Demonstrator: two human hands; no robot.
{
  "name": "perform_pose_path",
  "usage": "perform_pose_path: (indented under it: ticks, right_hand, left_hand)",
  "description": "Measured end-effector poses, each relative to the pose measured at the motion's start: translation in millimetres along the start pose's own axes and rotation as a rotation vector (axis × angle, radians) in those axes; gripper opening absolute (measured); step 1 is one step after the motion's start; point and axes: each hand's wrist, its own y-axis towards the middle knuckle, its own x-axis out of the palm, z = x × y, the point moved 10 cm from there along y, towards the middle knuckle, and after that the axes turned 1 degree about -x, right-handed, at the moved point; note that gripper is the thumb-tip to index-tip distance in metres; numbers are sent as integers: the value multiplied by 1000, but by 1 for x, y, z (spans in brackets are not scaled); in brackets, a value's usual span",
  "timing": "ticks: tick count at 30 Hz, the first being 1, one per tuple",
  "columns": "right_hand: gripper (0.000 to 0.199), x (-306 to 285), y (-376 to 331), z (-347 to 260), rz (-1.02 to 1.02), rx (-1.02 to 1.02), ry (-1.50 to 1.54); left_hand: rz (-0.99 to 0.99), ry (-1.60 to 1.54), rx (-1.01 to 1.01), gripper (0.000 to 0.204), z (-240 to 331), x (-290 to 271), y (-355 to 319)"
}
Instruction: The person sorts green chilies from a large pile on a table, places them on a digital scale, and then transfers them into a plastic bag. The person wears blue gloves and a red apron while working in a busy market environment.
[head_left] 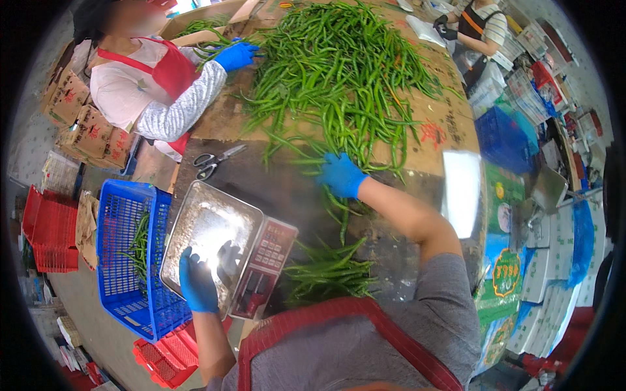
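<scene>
Resting on the steel pan of the weighing scale [207, 236], the left hand [197, 281] lies flat, fingers spread and gripping nothing. A small bunch of green chillies [329, 272] sits just beside the scale on the worktop [274, 186]. Farther out, the right hand [340, 174] presses down at the near edge of the big chilli heap [342, 72] (whether its fingers pinch any, I cannot tell). Loose chillies could slide off toward the blue basket [124, 260] if the heap is dragged carelessly.
</scene>
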Motion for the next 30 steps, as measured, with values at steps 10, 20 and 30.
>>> perform_pose_path:
  ticks: [10,20,30]
  right_hand:
    - [21,-35,-210,-14,425,258,296]
    - [27,-7,-227,27,540,879,396]
    - [43,-67,-216,-12,753,620,1516]
  left_hand:
    - [-207,-49,-128,35,-39,34,-20]
    - [-416,20,-275,33,-82,94,-52]
    - [-536,528,-109,28,-80,133,-83]
